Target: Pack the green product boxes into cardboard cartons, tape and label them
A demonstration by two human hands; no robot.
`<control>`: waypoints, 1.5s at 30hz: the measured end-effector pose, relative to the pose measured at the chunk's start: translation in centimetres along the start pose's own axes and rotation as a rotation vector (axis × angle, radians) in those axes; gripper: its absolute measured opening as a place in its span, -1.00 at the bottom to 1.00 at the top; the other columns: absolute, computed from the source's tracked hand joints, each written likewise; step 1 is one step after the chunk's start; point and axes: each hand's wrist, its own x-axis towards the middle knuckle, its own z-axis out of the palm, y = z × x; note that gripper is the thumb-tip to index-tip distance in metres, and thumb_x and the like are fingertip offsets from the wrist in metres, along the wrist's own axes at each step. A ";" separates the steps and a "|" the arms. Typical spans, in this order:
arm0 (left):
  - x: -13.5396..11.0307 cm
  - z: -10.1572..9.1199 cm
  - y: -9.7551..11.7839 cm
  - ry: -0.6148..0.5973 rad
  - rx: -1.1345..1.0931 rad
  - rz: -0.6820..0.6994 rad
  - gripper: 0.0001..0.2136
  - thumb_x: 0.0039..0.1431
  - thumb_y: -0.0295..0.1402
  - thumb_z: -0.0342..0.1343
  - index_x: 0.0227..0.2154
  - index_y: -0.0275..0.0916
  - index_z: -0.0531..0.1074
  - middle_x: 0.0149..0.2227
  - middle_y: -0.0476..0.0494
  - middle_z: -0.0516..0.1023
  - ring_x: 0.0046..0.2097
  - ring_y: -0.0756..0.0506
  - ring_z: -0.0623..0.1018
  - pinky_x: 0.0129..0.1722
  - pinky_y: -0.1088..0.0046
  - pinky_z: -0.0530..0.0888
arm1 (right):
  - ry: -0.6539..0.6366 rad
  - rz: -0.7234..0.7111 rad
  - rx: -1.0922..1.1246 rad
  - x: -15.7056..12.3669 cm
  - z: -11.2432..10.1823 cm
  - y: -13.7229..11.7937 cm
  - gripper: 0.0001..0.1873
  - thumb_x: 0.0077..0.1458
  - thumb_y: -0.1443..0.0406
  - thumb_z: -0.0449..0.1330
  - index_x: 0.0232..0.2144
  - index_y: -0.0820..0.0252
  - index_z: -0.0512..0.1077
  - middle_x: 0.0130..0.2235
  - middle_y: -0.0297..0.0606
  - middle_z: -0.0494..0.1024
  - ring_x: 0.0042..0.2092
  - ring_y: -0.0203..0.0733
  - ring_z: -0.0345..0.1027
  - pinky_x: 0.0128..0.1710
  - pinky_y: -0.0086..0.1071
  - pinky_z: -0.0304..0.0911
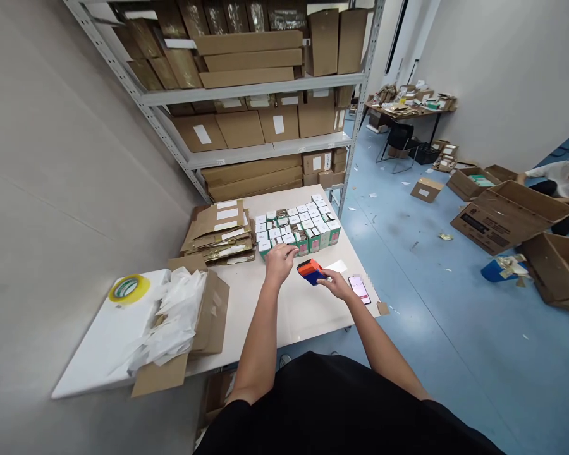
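My right hand (336,283) is closed around an orange-and-blue handheld device (309,270) with a dark edge, held above the table (296,316); its exact kind is not clear. My left hand (279,262) hovers just left of it with the fingers pinched together, and whatever may be between them is too small to make out. Right behind both hands stand rows of small white-and-green boxes (315,239), a few with their tops open. A phone (359,289) with a lit screen lies near the right table edge. Behind the device is a white paper (337,266).
Flattened cardboard (218,234) is stacked left of the small boxes. An open carton (212,316) with white wrapping and a yellow tape roll (129,289) are further left. Shelving (251,88) rises behind. At right, a person (562,183) sits among large cartons (500,218).
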 end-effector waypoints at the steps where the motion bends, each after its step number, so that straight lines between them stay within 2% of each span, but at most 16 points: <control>1: -0.1 0.1 0.0 0.022 0.024 -0.002 -0.81 0.33 -0.36 0.12 -0.34 -0.14 0.63 -0.31 -0.13 0.65 -0.18 -0.16 0.58 -0.15 0.31 0.47 | 0.000 0.003 -0.007 0.1 0.1 0.1 -0.65 0.18 0.00 0.26 -0.22 0.14 0.56 -0.25 -0.22 0.55 -0.21 -0.09 0.35 -0.14 -0.26 0.28; 6: -0.7 0.0 -0.4 0.082 0.085 0.009 -0.76 0.37 -0.32 0.06 -0.29 -0.12 0.64 -0.27 -0.16 0.66 -0.15 -0.19 0.57 -0.09 0.26 0.49 | -0.008 0.004 -0.025 0.7 0.9 -0.2 -0.65 0.17 0.00 0.25 -0.22 0.15 0.56 -0.27 -0.24 0.55 -0.21 -0.11 0.35 -0.16 -0.28 0.29; 9: -0.8 -1.0 -0.3 0.084 0.058 -0.003 -0.77 0.38 -0.28 0.06 -0.27 -0.08 0.64 -0.23 -0.16 0.67 -0.10 -0.22 0.57 -0.04 0.20 0.51 | 0.001 0.019 -0.036 1.2 1.8 -0.7 -0.65 0.17 0.01 0.24 -0.21 0.15 0.55 -0.25 -0.23 0.56 -0.21 -0.10 0.37 -0.16 -0.28 0.29; 12: -1.1 -3.1 0.2 0.072 0.003 0.013 -0.78 0.35 -0.19 0.11 -0.08 -0.04 0.62 0.08 -0.18 0.61 0.09 -0.27 0.54 0.10 0.14 0.49 | 0.055 0.059 -0.074 1.9 3.0 -1.1 -0.63 0.17 0.00 0.21 -0.22 0.16 0.53 -0.27 -0.22 0.56 -0.23 -0.08 0.36 -0.19 -0.28 0.30; 15: -1.6 -5.9 0.5 0.130 -0.064 0.000 -0.51 0.35 -0.12 0.12 0.30 -0.06 0.34 0.40 -0.21 0.26 0.28 -0.28 0.42 0.22 0.16 0.43 | 0.123 0.089 -0.117 2.5 4.2 -1.1 -0.61 0.17 -0.03 0.19 -0.28 0.17 0.52 -0.35 -0.24 0.53 -0.28 -0.09 0.33 -0.26 -0.30 0.28; 17: -2.1 -7.6 0.2 0.179 -0.117 -0.030 -0.42 0.39 -0.12 0.07 0.41 -0.05 0.14 0.45 -0.21 0.14 0.29 -0.25 0.43 0.21 0.19 0.45 | 0.151 0.090 -0.138 2.9 5.2 -1.1 -0.61 0.16 -0.04 0.19 -0.34 0.16 0.50 -0.39 -0.25 0.51 -0.32 -0.10 0.31 -0.29 -0.31 0.26; 18: -2.4 -8.3 -0.2 0.205 -0.142 -0.046 -0.43 0.41 -0.13 0.04 0.42 -0.04 0.12 0.45 -0.22 0.14 0.26 -0.23 0.46 0.18 0.21 0.47 | 0.162 0.084 -0.143 3.2 5.7 -1.3 -0.62 0.15 -0.04 0.19 -0.35 0.16 0.49 -0.39 -0.26 0.50 -0.33 -0.11 0.30 -0.30 -0.31 0.24; 20: -3.0 -9.2 -1.3 0.269 -0.177 -0.086 -0.51 0.43 -0.14 0.01 0.36 -0.07 0.24 0.40 -0.24 0.25 0.19 -0.20 0.51 0.11 0.24 0.53 | 0.184 0.067 -0.144 3.9 6.7 -1.8 -0.63 0.16 -0.03 0.19 -0.36 0.15 0.47 -0.39 -0.27 0.48 -0.34 -0.13 0.28 -0.31 -0.32 0.22; 22: -3.9 -9.7 -2.7 0.340 -0.191 -0.139 -0.62 0.41 -0.14 0.04 0.19 -0.12 0.43 0.27 -0.26 0.43 0.11 -0.19 0.56 0.02 0.26 0.58 | 0.199 0.047 -0.148 4.6 7.9 -2.8 -0.64 0.17 -0.02 0.18 -0.36 0.15 0.45 -0.38 -0.28 0.46 -0.34 -0.14 0.25 -0.31 -0.32 0.21; 24: -4.9 -10.0 -4.2 0.383 -0.206 -0.202 -0.72 0.35 -0.14 0.12 -0.01 -0.16 0.53 0.13 -0.25 0.54 0.03 -0.17 0.60 -0.07 0.29 0.61 | 0.199 0.019 -0.157 5.4 9.2 -3.9 -0.64 0.18 -0.02 0.17 -0.36 0.14 0.44 -0.37 -0.27 0.45 -0.33 -0.14 0.24 -0.29 -0.32 0.21; 27: -6.6 -10.7 -6.4 0.398 -0.251 -0.303 -0.78 0.24 -0.15 0.23 -0.20 -0.17 0.49 0.06 -0.23 0.59 -0.03 -0.14 0.62 -0.15 0.33 0.61 | 0.183 -0.027 -0.161 6.6 11.4 -5.3 -0.65 0.19 -0.01 0.17 -0.36 0.14 0.43 -0.36 -0.26 0.43 -0.31 -0.14 0.21 -0.25 -0.31 0.21; 31: -8.7 -12.5 -9.0 0.445 -0.279 -0.397 -0.79 0.21 -0.17 0.25 -0.33 -0.18 0.40 0.04 -0.23 0.60 -0.06 -0.13 0.64 -0.16 0.35 0.61 | 0.133 -0.070 -0.142 8.3 15.1 -6.4 -0.66 0.20 0.00 0.18 -0.37 0.13 0.42 -0.36 -0.26 0.42 -0.30 -0.14 0.20 -0.24 -0.29 0.22; 34: -10.1 -14.6 -10.5 0.488 -0.252 -0.430 -0.79 0.24 -0.17 0.20 -0.37 -0.18 0.42 0.01 -0.22 0.60 -0.04 -0.14 0.63 -0.15 0.33 0.61 | 0.073 -0.096 -0.135 9.7 18.3 -6.8 -0.66 0.21 -0.01 0.19 -0.34 0.14 0.44 -0.33 -0.22 0.44 -0.27 -0.09 0.26 -0.21 -0.27 0.24; 39: -12.6 -18.5 -12.4 0.576 -0.193 -0.463 -0.82 0.27 -0.18 0.17 -0.29 -0.18 0.53 0.00 -0.21 0.60 -0.02 -0.15 0.62 -0.15 0.33 0.62 | -0.037 -0.127 -0.159 11.9 23.9 -8.0 -0.62 0.21 -0.05 0.18 -0.33 0.14 0.46 -0.31 -0.17 0.48 -0.24 -0.04 0.31 -0.17 -0.22 0.27; 45: -16.9 -23.0 -14.6 0.678 -0.055 -0.531 -0.80 0.31 -0.21 0.12 -0.26 -0.21 0.58 -0.04 -0.24 0.62 -0.04 -0.15 0.62 -0.16 0.34 0.62 | -0.188 -0.191 -0.177 13.8 31.5 -9.2 -0.62 0.26 -0.03 0.15 -0.28 0.14 0.48 -0.28 -0.12 0.50 -0.21 0.01 0.34 -0.17 -0.22 0.25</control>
